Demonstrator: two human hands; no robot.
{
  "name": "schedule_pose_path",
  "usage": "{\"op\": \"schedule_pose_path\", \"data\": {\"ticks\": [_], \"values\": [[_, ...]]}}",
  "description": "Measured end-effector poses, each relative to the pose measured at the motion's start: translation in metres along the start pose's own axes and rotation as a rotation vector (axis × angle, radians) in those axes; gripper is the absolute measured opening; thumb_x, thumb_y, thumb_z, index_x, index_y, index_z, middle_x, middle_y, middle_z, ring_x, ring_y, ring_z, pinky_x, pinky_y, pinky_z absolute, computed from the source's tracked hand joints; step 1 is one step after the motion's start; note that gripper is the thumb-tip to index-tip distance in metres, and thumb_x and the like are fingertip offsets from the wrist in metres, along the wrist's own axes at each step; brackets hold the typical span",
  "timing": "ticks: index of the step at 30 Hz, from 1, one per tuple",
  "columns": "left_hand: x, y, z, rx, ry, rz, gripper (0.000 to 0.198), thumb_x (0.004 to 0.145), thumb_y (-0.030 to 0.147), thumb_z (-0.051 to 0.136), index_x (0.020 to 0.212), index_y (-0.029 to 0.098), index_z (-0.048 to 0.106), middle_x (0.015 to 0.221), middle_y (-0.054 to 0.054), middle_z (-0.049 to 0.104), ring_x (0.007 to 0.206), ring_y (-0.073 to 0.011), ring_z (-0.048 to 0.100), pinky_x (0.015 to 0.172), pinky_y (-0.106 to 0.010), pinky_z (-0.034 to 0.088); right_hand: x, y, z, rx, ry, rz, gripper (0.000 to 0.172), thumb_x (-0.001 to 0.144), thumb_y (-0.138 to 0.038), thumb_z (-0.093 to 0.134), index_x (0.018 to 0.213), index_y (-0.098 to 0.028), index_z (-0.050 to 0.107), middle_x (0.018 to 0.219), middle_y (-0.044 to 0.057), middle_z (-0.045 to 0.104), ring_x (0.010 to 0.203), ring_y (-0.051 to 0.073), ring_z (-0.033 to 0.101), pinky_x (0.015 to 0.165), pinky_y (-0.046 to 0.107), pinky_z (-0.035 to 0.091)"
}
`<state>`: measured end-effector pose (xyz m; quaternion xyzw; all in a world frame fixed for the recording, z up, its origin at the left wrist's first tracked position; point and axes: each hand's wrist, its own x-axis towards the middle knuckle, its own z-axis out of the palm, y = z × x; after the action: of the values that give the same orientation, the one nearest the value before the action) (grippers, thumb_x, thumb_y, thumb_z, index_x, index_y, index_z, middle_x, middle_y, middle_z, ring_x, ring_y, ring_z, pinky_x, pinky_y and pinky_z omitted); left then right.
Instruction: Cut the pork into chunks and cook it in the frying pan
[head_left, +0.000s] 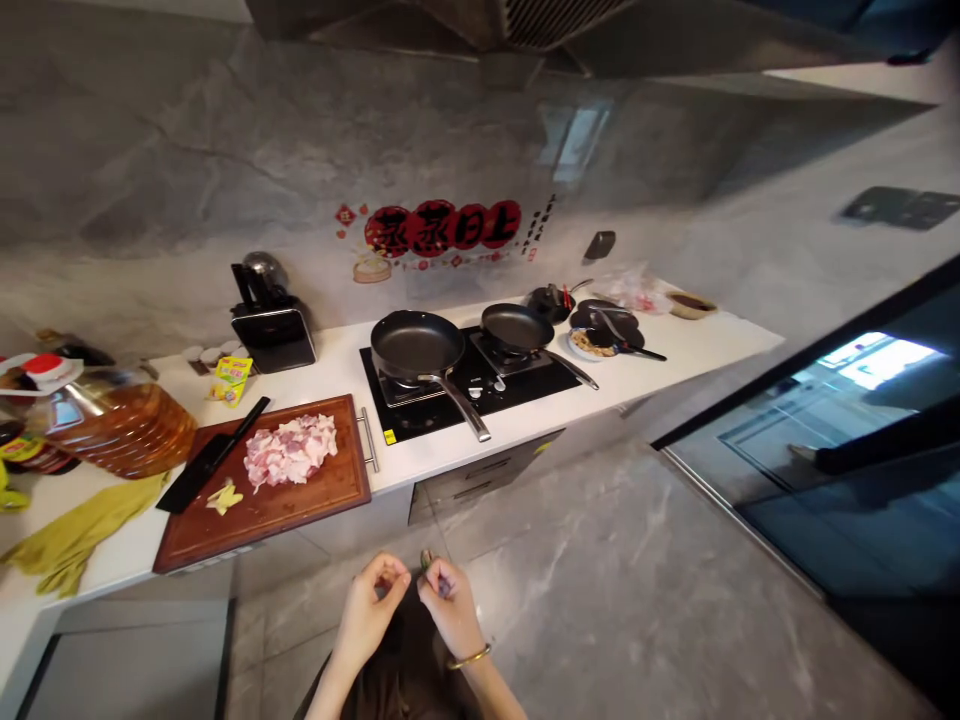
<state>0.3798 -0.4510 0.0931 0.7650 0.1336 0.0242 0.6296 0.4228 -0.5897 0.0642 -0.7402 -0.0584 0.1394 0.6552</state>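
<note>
Both hands are raised close together over the floor, in front of the counter. My left hand (369,606) is curled, thumb against fingers; what it holds, if anything, is too small to name. My right hand (453,612), with a gold bangle (471,657) at the wrist, is closed too. A small dark bit (426,559) shows at its fingertips, of a kind I cannot make out. Beyond them lies a wooden cutting board (300,510) bearing chopped raw meat (292,450), sliced ginger (224,497) and a black cleaver (199,470).
Two black frying pans (417,345) (517,328) sit on the gas stove (480,385), handles toward me. A big oil jug (120,420), yellow-green gloves (82,525), a seasoning packet (231,378) and a knife block (274,338) stand left. A bowl of food (589,345) is right.
</note>
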Motion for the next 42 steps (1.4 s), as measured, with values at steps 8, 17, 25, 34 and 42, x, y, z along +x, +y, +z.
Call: {"op": "schedule_pose_path", "data": {"ticks": [8,17,25,34,42], "values": [[-0.006,0.000,0.001,-0.025,-0.006,-0.037,0.020,0.081,0.035,0.056,0.074,0.017,0.062,0.071,-0.003,0.064,0.070,-0.0152,0.058,0.069,-0.024,0.045,-0.005,-0.005,-0.004,-0.028,-0.026,0.037,0.023,0.065,-0.020,0.053,0.056,-0.022,0.032,0.054,-0.007,0.033,0.054,0.009,0.030,0.054,0.023,0.028],[-0.004,0.000,0.001,-0.062,0.030,-0.083,0.020,0.079,0.036,0.057,0.074,0.018,0.063,0.069,-0.001,0.064,0.068,-0.0141,0.057,0.068,-0.023,0.044,0.001,-0.015,-0.009,-0.091,-0.059,0.025,0.036,0.073,-0.036,0.062,0.056,-0.022,0.034,0.053,-0.005,0.038,0.053,0.011,0.037,0.054,0.024,0.033],[0.005,0.004,-0.002,-0.075,0.119,-0.104,0.017,0.079,0.035,0.057,0.075,0.018,0.062,0.069,-0.001,0.064,0.067,-0.0137,0.057,0.068,-0.023,0.042,0.121,-0.053,-0.133,-0.267,0.379,-0.177,0.039,0.083,-0.051,0.050,0.094,-0.016,0.063,0.080,0.009,0.067,0.072,0.020,0.061,0.069,0.030,0.048],[0.008,-0.012,0.002,-0.056,0.354,-0.226,0.033,0.078,0.051,0.055,0.074,0.019,0.062,0.068,-0.001,0.063,0.068,-0.0154,0.059,0.064,-0.023,0.044,0.368,-0.048,-0.178,-1.297,-0.014,-0.042,0.041,0.090,-0.028,0.047,0.125,-0.011,0.059,0.116,0.019,0.065,0.103,0.023,0.062,0.086,0.029,0.045],[0.052,-0.001,0.033,-0.088,0.523,-0.277,0.039,0.079,0.056,0.054,0.075,0.018,0.062,0.072,-0.004,0.066,0.072,-0.0176,0.062,0.069,-0.024,0.048,0.447,-0.031,-0.175,-1.437,-0.164,0.036,0.028,0.086,-0.040,0.054,0.086,-0.020,0.074,0.097,0.013,0.071,0.091,0.025,0.066,0.074,0.032,0.045]]}}
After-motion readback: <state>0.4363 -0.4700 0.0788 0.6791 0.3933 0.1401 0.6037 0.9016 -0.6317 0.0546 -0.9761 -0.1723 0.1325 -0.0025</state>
